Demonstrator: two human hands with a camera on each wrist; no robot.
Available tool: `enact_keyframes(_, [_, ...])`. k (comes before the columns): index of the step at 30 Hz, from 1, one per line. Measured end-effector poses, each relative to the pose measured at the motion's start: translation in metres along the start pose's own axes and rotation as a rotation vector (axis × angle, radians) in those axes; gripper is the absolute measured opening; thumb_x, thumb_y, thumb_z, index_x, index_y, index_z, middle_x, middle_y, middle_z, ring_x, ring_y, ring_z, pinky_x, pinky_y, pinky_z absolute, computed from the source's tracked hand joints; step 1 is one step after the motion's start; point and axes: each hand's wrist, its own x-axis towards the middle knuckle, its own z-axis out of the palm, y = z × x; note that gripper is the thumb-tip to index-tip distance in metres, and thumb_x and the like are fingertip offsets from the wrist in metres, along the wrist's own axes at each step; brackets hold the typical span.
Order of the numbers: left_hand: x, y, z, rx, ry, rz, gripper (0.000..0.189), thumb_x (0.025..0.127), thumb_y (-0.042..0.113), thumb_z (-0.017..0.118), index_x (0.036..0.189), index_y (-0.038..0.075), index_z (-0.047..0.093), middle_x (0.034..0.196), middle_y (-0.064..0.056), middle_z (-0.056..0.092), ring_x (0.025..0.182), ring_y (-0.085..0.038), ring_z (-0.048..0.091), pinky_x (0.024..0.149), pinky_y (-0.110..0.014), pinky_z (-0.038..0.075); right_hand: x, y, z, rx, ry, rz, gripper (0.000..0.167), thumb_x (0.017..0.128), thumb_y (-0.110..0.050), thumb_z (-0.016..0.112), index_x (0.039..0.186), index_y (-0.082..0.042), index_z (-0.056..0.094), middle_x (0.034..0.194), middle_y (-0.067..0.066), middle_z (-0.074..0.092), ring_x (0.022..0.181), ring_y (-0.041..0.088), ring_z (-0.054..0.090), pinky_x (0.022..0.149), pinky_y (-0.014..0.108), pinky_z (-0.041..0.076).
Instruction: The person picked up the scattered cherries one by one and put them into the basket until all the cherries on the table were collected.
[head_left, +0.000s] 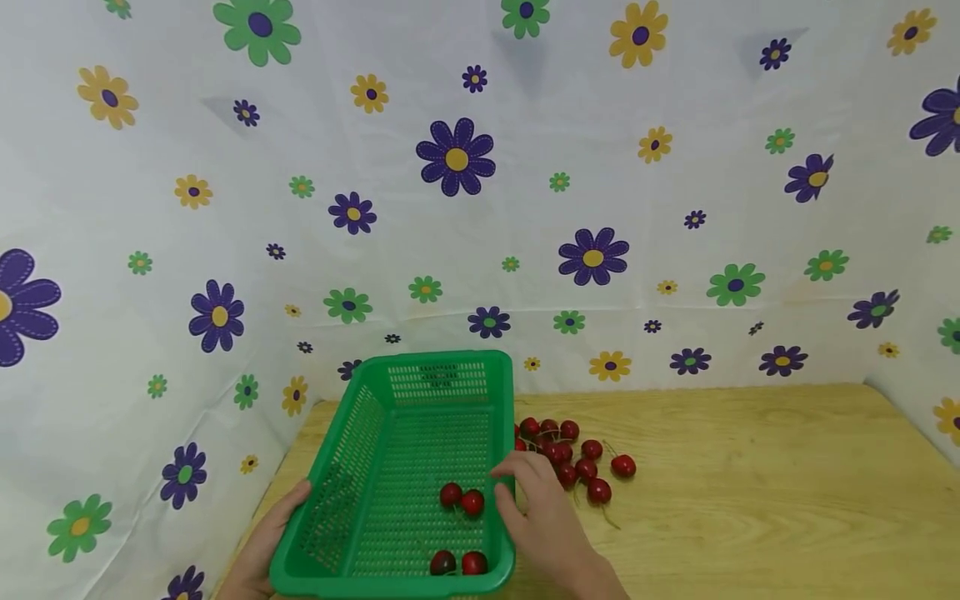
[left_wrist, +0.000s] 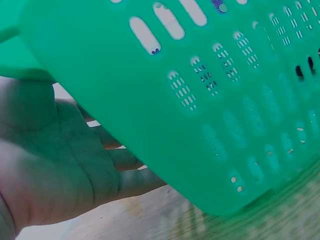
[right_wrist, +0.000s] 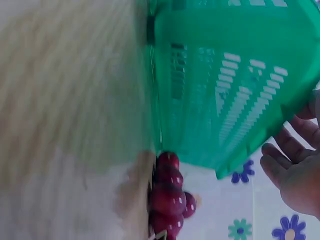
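Note:
A green plastic basket [head_left: 442, 360] with slotted walls stands on the left of the wooden table. My left hand [head_left: 272, 533] holds its left rim; in the left wrist view the palm [left_wrist: 55, 155] lies beside the wall, the thumb partly hidden by the rim. Over the right rim hovers my right hand [head_left: 543, 521], fingers relaxed and nothing visible between them. The right wrist view shows those fingers [right_wrist: 290, 150] close by the rim. Two cherries [head_left: 472, 502] lie mid-basket, two more cherries [head_left: 474, 562] in the near right corner.
Just right of the basket lies a loose heap of red cherries [head_left: 586, 470], some with stems, partly hidden by my right hand. The wooden table [head_left: 750, 492] extends to the right. A white flowered cloth [head_left: 525, 250] hangs behind and along both sides.

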Motion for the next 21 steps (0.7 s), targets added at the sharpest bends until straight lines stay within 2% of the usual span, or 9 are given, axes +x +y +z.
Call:
enact_keyframes(2, [-0.001,0.001,0.001,0.021,0.035,0.001,0.04,0.109,0.044,0.023,0.127,0.031,0.056,0.116,-0.002,0.062,0.102,-0.018,0.065,0.09,-0.035,0.055,0.002,0.001,-0.008,0.006,0.003,0.056,0.019,0.091,-0.002,0.068,0.103,-0.017,0.065,0.112,-0.006,0.06,0.106,0.012,0.054,0.087,0.033,0.053])
enact_keyframes(5, [-0.001,0.001,0.003,0.079,0.111,0.003,0.033,0.108,0.046,0.029,0.128,0.035,0.053,0.117,-0.001,0.06,0.101,-0.017,0.064,0.09,-0.035,0.054,0.005,0.005,-0.023,0.017,0.039,0.096,0.018,0.092,0.0,0.066,0.103,-0.015,0.066,0.107,-0.006,0.061,0.094,0.008,0.055,0.078,0.027,0.053])
enact_keyframes(7, [0.0,0.002,0.005,0.137,0.201,0.0,0.031,0.107,0.048,0.033,0.133,0.035,0.045,0.119,0.001,0.059,0.102,-0.017,0.062,0.091,-0.036,0.054,0.007,0.009,-0.032,-0.002,0.069,0.12,0.018,0.092,0.0,0.066,0.103,-0.014,0.067,0.104,-0.006,0.063,0.091,0.007,0.057,0.076,0.026,0.053])
enact_keyframes(11, [0.003,0.003,0.007,0.228,0.331,-0.004,0.053,0.106,0.05,0.035,0.152,0.028,0.019,0.124,0.001,0.055,0.106,-0.018,0.058,0.094,-0.04,0.052,0.007,0.019,-0.051,-0.046,0.11,0.165,0.017,0.092,0.001,0.065,0.103,-0.011,0.068,0.098,-0.001,0.066,0.087,0.009,0.059,0.074,0.027,0.053])
enact_keyframes(14, [0.004,0.005,0.006,0.253,0.365,-0.007,0.068,0.106,0.05,0.035,0.159,0.02,0.003,0.126,0.001,0.054,0.108,-0.02,0.057,0.095,-0.043,0.051,0.008,0.026,-0.066,-0.062,0.129,0.219,0.015,0.093,0.001,0.064,0.104,-0.008,0.068,0.096,0.002,0.067,0.086,0.011,0.06,0.073,0.028,0.053])
enact_keyframes(17, [0.005,0.005,0.006,0.279,0.414,-0.01,0.072,0.106,0.05,0.035,0.16,0.018,0.0,0.128,0.002,0.052,0.11,-0.019,0.056,0.096,-0.043,0.051,0.009,0.031,-0.079,-0.091,0.144,0.277,0.014,0.095,0.0,0.062,0.105,-0.006,0.068,0.1,0.005,0.069,0.091,0.017,0.063,0.078,0.036,0.054])
enact_keyframes(21, [0.006,0.005,0.007,0.328,0.511,-0.009,0.072,0.105,0.052,0.037,0.16,0.017,0.007,0.132,0.001,0.049,0.113,-0.019,0.054,0.096,-0.042,0.05,0.009,0.037,-0.094,-0.108,0.162,0.338,0.014,0.096,-0.001,0.059,0.108,-0.001,0.067,0.105,0.011,0.069,0.1,0.026,0.063,0.085,0.046,0.053])
